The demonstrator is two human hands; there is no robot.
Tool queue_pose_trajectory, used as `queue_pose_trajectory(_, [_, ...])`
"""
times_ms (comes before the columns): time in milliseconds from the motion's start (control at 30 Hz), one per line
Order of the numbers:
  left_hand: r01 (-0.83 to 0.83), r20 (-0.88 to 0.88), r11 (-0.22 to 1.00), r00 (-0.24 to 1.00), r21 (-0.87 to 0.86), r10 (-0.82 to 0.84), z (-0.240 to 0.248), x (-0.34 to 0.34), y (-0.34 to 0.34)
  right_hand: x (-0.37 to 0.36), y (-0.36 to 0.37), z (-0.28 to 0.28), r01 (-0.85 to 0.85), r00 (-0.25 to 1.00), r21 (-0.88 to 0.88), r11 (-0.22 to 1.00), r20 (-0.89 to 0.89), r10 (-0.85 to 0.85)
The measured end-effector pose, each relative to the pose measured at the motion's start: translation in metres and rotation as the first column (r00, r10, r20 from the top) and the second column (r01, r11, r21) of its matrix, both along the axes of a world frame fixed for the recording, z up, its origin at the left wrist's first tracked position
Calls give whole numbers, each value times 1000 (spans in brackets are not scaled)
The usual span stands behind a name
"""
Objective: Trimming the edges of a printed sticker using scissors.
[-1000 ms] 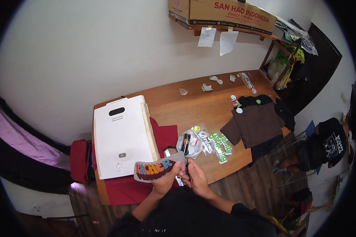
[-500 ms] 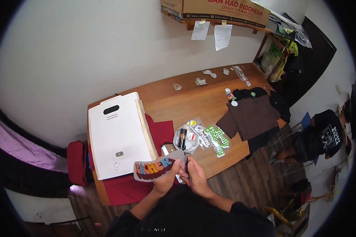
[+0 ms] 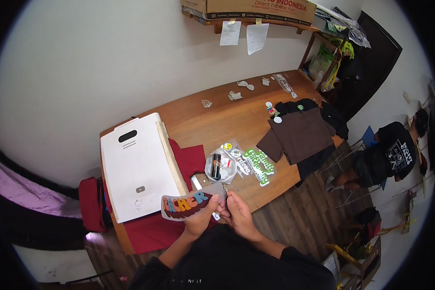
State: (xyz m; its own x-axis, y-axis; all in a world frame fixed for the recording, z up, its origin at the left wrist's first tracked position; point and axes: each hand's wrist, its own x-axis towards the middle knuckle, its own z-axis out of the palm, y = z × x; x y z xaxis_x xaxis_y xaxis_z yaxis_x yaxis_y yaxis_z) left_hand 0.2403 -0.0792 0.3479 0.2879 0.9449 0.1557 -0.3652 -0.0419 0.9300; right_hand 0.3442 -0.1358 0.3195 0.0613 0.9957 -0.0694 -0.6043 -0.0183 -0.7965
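My left hand (image 3: 201,220) is closed on a transfer film sheet (image 3: 182,205) with colourful block lettering and a dark maroon shadow, held above the table's near edge. My right hand (image 3: 241,216) is closed at the sheet's right edge, its fingers meeting those of my left hand. Between them shows a bit of a small, dark tool that looks like scissors (image 3: 225,190); my fingers hide most of it. Just beyond my hands is a round clear tub (image 3: 232,180) with a black cylinder (image 3: 216,166) and white items inside.
A white heat press (image 3: 135,179) stands at left over maroon cloth (image 3: 188,157). Green-and-white lettered film (image 3: 259,165) lies right of the tub, near a folded brown shirt (image 3: 302,137). Film scraps (image 3: 235,95) lie along the wooden table's (image 3: 203,121) far side. A person (image 3: 389,152) sits at right.
The view has shifted slightly, so the table and its contents appear lower left or higher. The lettered sheet has tilted a little, and both hands keep their grip close together.
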Motion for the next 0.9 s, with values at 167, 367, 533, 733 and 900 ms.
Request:
queue_pose_trajectory(167, [25,5,1000,1000,-7,-25,-3,-1,1,2,0,-6,8,1000,36,999,8,-8])
queue_pose_trajectory(367, [38,-41,999,998,5,-38,-13,-6,4,1,0,5,14,998,23,1000,58,-15])
queue_pose_trajectory(533, [72,-117,992,990,-99,-84,-22,-11,6,5,-1,0,-3,997,29,1000,78,0])
queue_pose_trajectory(733, [136,-116,990,984,22,-133,-25,-11,7,7,1,2,10,993,46,999,116,-16])
queue_pose_trajectory(900, [151,-129,988,979,-39,-155,-25,-11,7,7,2,3,8,994,33,999,112,-12])
